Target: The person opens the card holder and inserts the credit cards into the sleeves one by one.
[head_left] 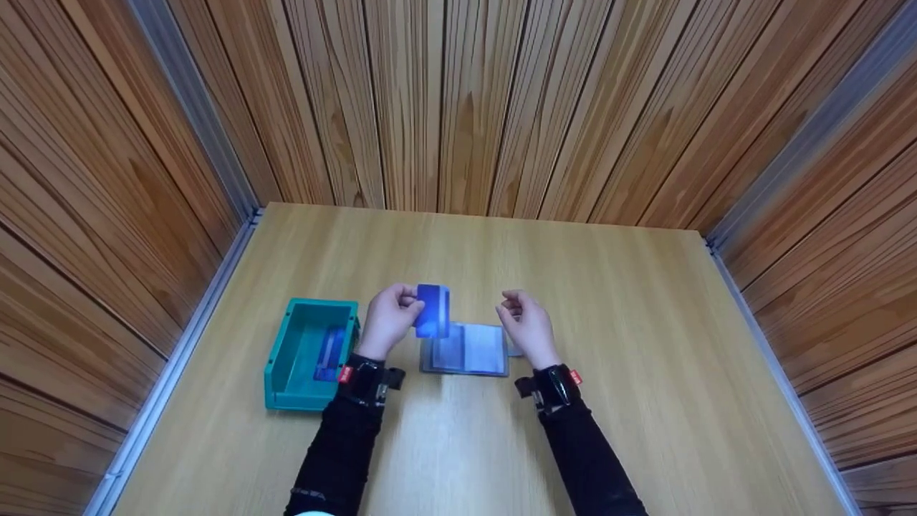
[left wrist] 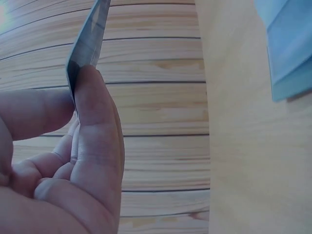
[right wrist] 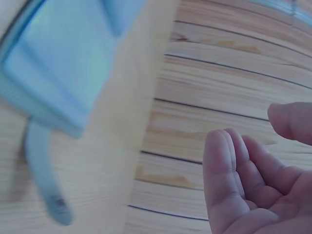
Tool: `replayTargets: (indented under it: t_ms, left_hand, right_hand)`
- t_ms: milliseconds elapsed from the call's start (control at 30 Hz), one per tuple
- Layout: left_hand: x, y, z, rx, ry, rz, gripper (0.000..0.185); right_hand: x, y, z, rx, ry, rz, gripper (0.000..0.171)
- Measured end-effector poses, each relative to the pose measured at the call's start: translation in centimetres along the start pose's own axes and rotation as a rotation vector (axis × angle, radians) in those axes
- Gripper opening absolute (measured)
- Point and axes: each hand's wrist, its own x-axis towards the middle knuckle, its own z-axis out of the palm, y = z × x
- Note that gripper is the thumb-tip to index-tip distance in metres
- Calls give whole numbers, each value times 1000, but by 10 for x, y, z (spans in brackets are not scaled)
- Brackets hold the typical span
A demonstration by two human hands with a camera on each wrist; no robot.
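A blue card (head_left: 433,311) is pinched between the thumb and fingers of my left hand (head_left: 389,315), raised over the upper left part of an opened card holder. In the left wrist view the card (left wrist: 89,41) shows nearly edge-on above the fingertips. The card holder (head_left: 484,349) lies spread on the table with pale sleeves inside; its strap with a snap (right wrist: 45,170) sticks out at the right side. My right hand (head_left: 529,328) hovers by the holder's right edge, fingers loosely bent, thumb apart from them in the right wrist view, holding nothing.
To the left stands a green plastic bin (head_left: 278,373) with blue cards (head_left: 329,354) lying in it, partly behind my left wrist. Wooden panel walls (head_left: 473,107) enclose the table (head_left: 630,401) at the back and on both sides, with metal rails at the corners.
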Motion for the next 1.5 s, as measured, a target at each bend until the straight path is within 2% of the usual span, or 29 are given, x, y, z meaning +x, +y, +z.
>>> replayTargets:
  t_ms: [233,433,633,833,1100,1500]
  left_hand:
    - [-3,1,12,-22,-29,-16,15]
    - [-4,5,21,-52,-47,-1,15]
    - [-5,8,28,-95,-75,-45,16]
    - [-4,7,34,-123,-81,-33,15]
    - [-5,4,41,-130,-83,-3,16]
    - [-10,4,51,-222,-76,-25,14]
  right_hand:
    - [-3,-25,-4,92,9,-22,32]
    - [-6,-33,3,157,-31,-63,30]
    - [-8,-38,8,186,-70,0,30]
    - [-8,-40,10,258,-96,45,31]
    - [-8,-42,10,248,-110,68,31]
    - [-9,-41,12,168,-71,43,31]
